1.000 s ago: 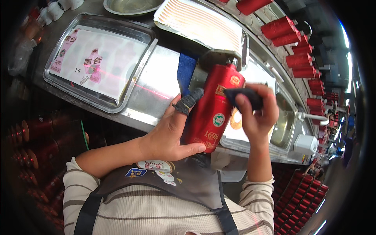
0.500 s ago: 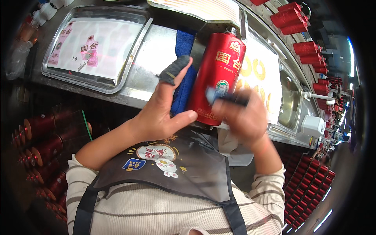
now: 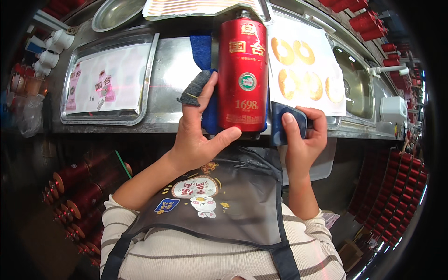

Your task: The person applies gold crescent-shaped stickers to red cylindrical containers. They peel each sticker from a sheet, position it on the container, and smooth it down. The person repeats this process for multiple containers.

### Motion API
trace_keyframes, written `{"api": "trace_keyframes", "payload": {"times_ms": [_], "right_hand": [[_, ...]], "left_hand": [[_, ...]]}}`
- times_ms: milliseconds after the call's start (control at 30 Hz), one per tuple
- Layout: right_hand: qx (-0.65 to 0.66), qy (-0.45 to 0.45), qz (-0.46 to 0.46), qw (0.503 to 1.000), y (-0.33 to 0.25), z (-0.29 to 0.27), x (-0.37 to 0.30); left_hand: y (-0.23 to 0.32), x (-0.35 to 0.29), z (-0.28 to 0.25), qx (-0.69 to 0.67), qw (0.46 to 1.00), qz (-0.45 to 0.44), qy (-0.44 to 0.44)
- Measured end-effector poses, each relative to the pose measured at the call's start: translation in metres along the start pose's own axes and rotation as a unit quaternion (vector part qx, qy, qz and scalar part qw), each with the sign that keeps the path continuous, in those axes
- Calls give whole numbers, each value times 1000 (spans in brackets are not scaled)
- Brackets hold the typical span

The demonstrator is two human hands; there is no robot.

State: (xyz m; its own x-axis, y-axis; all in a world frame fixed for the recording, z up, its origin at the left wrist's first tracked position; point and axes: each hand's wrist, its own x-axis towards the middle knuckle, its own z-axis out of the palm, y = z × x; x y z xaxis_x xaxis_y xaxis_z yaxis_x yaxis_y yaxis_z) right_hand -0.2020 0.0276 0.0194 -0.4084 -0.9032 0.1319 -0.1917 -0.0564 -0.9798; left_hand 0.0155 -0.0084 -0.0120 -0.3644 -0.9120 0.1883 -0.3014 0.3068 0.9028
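A red bottle [image 3: 242, 56] with gold lettering and a round green-and-white emblem lies on a blue cloth [image 3: 201, 51], its neck pointing away from me. My left hand [image 3: 196, 135] is at its lower left, fingers spread. The thumb rests against the bottle's base, and a fingertip wrapped in dark grey cloth [image 3: 196, 86] lies along its left side. To the right of the base, my right hand [image 3: 305, 140] pinches a flat dark blue pad [image 3: 282, 126], apart from the bottle. The pad's exact kind cannot be told.
Pink printed sheets lie in a metal tray [image 3: 148, 84] at left. A white sheet with gold ring-shaped pieces [image 3: 298, 51] is at right, beside a sink [image 3: 359, 88] with a white tap [image 3: 387, 70]. Red bottles [image 3: 396, 186] are stacked at lower right; others lie at lower left.
The right hand has moved off the bottle's lower front to its right side, still holding the pad. My left hand stays by the base. The whole view has shifted.
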Motion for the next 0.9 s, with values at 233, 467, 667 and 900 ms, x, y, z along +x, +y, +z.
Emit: {"api": "trace_keyframes", "payload": {"times_ms": [233, 467, 667, 900], "right_hand": [[-57, 30, -77, 995, 3, 2, 33], [-188, -126, -410, 883, -13, 19, -7], [-166, -64, -337, 924, -29, 20, 0], [-163, -131, -394, 895, -18, 18, -14]], "left_hand": [[-1, 7, 6, 73, 994, 53, 61], [8, 17, 1, 134, 976, 145, 87], [9, 19, -1, 152, 974, 144, 92], [5, 20, 2, 131, 975, 152, 92]]}}
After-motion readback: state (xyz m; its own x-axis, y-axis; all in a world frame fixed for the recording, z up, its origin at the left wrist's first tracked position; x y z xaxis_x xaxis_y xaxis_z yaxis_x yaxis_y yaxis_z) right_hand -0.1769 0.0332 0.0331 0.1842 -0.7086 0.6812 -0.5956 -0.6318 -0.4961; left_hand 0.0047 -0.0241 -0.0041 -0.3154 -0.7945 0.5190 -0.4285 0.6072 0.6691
